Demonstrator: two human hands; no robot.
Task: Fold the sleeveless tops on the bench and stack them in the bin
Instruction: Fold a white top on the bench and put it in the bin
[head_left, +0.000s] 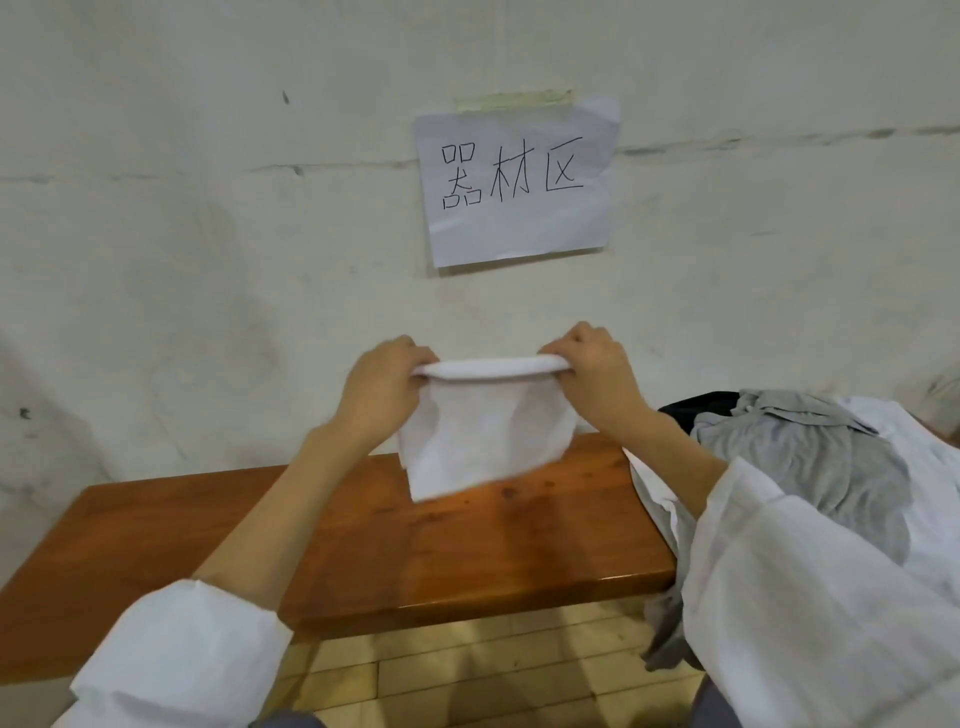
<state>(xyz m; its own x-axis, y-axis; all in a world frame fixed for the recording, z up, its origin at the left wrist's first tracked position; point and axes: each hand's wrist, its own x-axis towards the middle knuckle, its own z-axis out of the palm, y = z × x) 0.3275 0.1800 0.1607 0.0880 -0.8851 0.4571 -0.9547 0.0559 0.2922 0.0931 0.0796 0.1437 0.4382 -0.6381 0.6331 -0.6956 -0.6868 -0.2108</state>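
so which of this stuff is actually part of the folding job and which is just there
In the job:
white top, gripped along its upper edge by the left hand and right hand
heap of garments at the right
wooden bench

Just there:
paper sign taped to the wall
tiled floor

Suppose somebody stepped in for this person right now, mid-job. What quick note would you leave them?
Hands: the left hand and right hand each grip one end of the upper edge of the partly folded white fabric top, held up over the brown wooden bench.
Waiting: a heap of crumpled grey, white and black garments at the bench's right end.
Done: this top looks partly folded.
Left: finish the fold, find the bin (not in view), then work through the heap.
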